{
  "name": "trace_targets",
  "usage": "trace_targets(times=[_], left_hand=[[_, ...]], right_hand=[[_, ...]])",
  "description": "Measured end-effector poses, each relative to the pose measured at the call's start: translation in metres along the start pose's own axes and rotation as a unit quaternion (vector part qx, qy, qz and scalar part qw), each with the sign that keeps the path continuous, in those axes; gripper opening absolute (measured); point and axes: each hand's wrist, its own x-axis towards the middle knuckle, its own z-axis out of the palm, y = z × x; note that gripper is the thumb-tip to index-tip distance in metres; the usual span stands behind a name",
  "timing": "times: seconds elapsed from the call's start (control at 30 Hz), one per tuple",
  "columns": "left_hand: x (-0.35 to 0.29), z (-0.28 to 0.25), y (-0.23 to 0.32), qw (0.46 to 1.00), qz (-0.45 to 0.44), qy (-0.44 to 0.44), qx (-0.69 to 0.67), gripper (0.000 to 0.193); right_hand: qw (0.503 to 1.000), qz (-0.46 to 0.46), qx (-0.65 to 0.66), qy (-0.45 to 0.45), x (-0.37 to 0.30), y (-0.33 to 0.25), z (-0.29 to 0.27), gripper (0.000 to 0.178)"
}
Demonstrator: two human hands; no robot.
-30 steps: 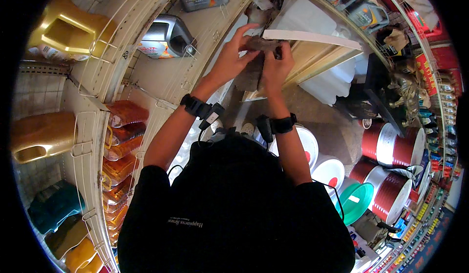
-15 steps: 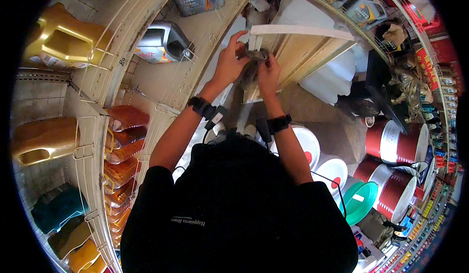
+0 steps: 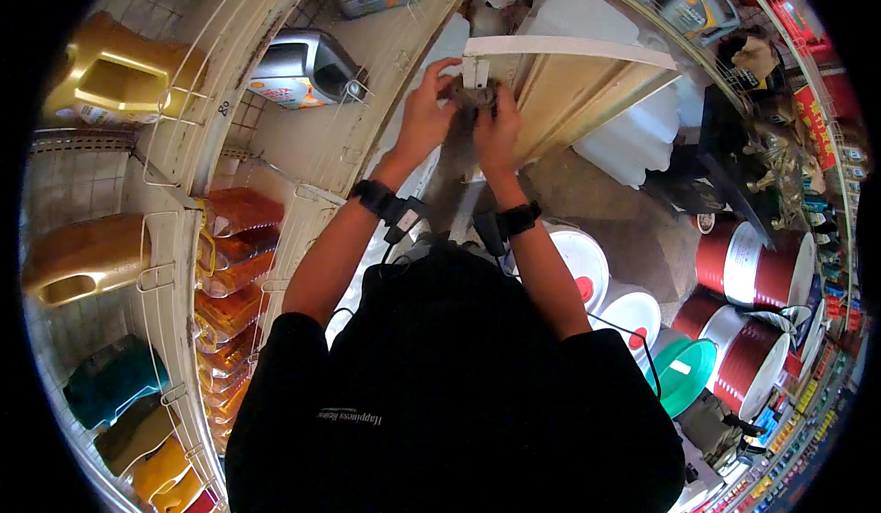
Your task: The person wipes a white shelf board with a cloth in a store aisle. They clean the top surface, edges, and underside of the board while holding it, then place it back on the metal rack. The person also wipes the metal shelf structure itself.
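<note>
Ahead of me, my right hand pinches a crumpled, grey-brown, rag-like piece with its fingertips. My left hand is at the other side of the piece, fingers curled, thumb and index finger near its edge; whether they grip it is hard to see. The piece sits just below the white end of a wooden unit with a white top edge. The left index fingertip reaches close to that end. Dark bands with small boxes and cables are on both wrists.
Shelving at left holds a silver jug, gold jugs and amber bottles. At lower right stand white buckets, a green basin and red-and-white drums. A large translucent white container is behind the wooden unit.
Both hands have shifted slightly left with the rag-like piece. More of the white end above it now shows. The whole view has shifted a little.
</note>
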Motion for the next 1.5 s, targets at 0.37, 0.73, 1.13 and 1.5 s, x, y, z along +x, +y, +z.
trace_targets(times=[0.37, 0.73, 1.13, 1.5], left_hand=[[0.014, -0.003, 0.026, 0.984, -0.108, -0.140, -0.011, 0.082], [-0.037, 0.009, -0.061, 0.988, -0.123, -0.089, 0.028, 0.078], [0.009, -0.008, 0.040, 0.985, -0.111, -0.128, 0.012, 0.085], [-0.019, 0.003, -0.023, 0.970, -0.137, -0.203, 0.005, 0.086]], right_hand=[[0.998, 0.038, 0.033, -0.048, 0.009, -0.005, -0.042, 0.028], [0.981, 0.118, -0.006, -0.153, -0.050, 0.039, -0.017, 0.031], [0.972, 0.164, 0.127, -0.113, 0.017, -0.020, -0.043, 0.029], [0.969, 0.138, 0.011, -0.205, -0.022, 0.033, -0.049, 0.021]])
